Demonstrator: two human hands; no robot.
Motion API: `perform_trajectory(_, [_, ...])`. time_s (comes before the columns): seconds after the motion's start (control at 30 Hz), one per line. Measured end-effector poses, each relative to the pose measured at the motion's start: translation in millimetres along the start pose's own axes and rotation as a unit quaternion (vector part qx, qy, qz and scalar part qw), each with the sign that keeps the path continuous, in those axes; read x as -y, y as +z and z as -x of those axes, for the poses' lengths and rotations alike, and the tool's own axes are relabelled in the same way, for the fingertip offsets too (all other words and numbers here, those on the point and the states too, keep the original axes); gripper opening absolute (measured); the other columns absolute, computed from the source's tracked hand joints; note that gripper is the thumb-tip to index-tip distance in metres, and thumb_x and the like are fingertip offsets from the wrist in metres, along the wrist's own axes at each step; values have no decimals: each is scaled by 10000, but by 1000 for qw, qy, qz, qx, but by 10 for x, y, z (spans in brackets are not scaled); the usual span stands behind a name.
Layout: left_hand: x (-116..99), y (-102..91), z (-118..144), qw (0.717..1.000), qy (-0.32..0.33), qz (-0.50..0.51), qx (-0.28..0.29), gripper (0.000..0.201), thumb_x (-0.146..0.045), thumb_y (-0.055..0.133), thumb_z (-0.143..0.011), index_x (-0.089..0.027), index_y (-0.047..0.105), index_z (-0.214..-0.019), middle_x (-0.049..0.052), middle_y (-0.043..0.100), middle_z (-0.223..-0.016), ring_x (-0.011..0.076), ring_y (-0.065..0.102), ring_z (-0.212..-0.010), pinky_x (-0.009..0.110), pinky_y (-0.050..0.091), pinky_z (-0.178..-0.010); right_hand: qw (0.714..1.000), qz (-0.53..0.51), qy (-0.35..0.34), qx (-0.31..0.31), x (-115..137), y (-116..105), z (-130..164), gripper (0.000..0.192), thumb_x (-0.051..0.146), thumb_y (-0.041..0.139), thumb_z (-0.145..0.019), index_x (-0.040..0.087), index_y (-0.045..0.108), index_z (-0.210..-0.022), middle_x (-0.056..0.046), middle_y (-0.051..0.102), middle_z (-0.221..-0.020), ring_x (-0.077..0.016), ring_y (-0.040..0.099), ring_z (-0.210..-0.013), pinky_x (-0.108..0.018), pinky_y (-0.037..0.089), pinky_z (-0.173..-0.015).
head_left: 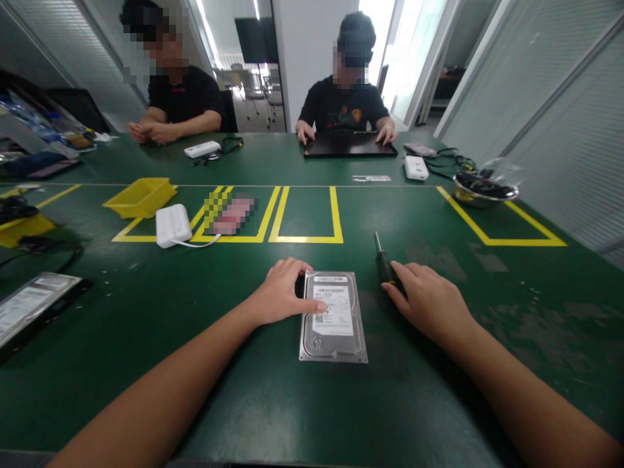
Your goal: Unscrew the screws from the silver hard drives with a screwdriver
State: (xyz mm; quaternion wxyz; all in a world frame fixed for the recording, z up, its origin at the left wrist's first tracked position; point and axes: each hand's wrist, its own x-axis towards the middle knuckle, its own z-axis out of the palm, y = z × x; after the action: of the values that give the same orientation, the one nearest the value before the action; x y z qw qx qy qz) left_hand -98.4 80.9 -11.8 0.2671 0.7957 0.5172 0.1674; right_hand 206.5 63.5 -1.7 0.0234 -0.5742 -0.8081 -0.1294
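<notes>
A silver hard drive [334, 335] with a white label lies flat on the green table in front of me. My left hand [283, 292] grips its left side, the thumb across the label and the fingers at the far left corner. To the right of the drive, my right hand [424, 289] has its fingers closed on the dark handle of a screwdriver [384, 260]. The metal shaft of this tool points away from me, low over the table. Part of the handle is hidden by the hand.
Another hard drive [36, 302] lies at the left. Farther back are a yellow bin [141, 197], a white power bank [173, 225] cabled to a blurred phone [234, 216], and a metal bowl [480, 198] of dark parts. Two people sit opposite; one touches a black panel [350, 145].
</notes>
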Motion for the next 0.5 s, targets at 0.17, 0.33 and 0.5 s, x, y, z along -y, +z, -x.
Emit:
perform_trajectory(0.17, [-8,-7,-5,1000,0,2,0,729,-736,709,-640,-212,567,-1127,70,564,-1098,289,492,-1034,461,412,-925,1000,4,21,-6,-106,-54,-11,388,438,421,-981,157,626,-1153,-108,675,-1059,-245,641,-936,-352,487,-751])
perform_trajectory(0.33, [1,-10,-13,1000,0,-3,2,714,-730,709,-638,-222,570,-1120,67,571,-1088,293,497,-1026,455,417,-915,991,17,127,42,-543,-104,-25,316,329,422,-968,175,650,-1124,-112,669,-1085,-227,627,-935,-333,454,-734])
perform_trajectory(0.5, [1,-13,-12,1000,3,-5,2,724,-727,710,-644,-211,571,-1132,70,574,-1098,290,495,-1027,441,412,-915,974,46,218,44,-1104,-156,15,275,270,520,-894,122,688,-1055,-201,663,-1012,-255,613,-856,-383,408,-707])
